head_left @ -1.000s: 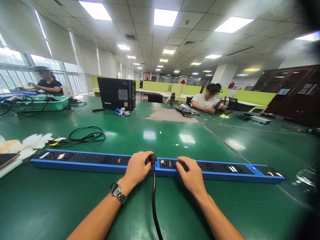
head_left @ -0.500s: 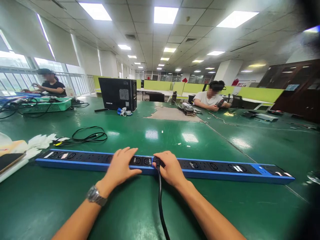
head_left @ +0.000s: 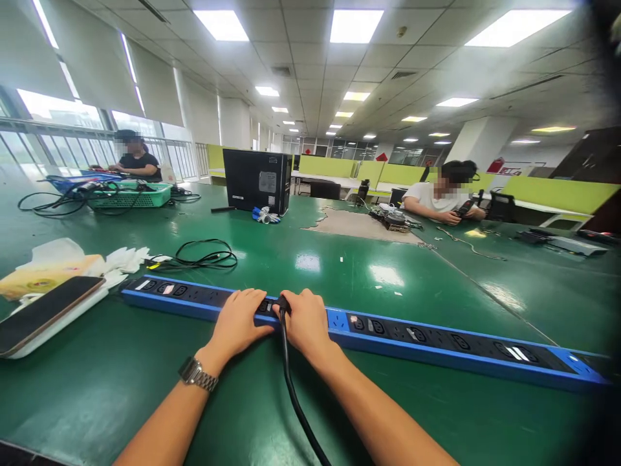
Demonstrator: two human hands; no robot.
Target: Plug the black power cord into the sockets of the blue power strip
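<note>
Both forearms reach forward from the bottom edge and meet at the middle of the long blue power strip (head_left: 436, 346), which lies across the green table (head_left: 339, 265) from left-middle to the right edge, slanting lower toward the right

Left hand (head_left: 237, 321): palm down, wrist straight, metal wristwatch (head_left: 197, 374) on it, fingers spread flat on top of the strip just left of the plug, pressing on it, not wrapped round anything

Right hand (head_left: 305, 320): palm down, fingers curled over the black plug (head_left: 282, 303), gripping it where it sits at a socket of the strip; whether the plug is fully seated cannot be told, the fingers hide it. The 2 hands are just beside each other, thumbs nearly touching

Black cable (head_left: 291, 388) runs from the plug down between the 2 forearms and off the bottom edge

Left of the strip: a phone (head_left: 43, 310) face up on a white pad, a yellow packet and white tissues (head_left: 121, 259) behind it, a loose coil of black wire (head_left: 204, 255) just beyond the strip's left end

Farther back: a black computer case (head_left: 257, 180) upright, a green basket (head_left: 130, 194) with cables, 1 person seated at far left, 1 person in a white shirt (head_left: 436, 197) seated at right, both well apart from the hands
</note>
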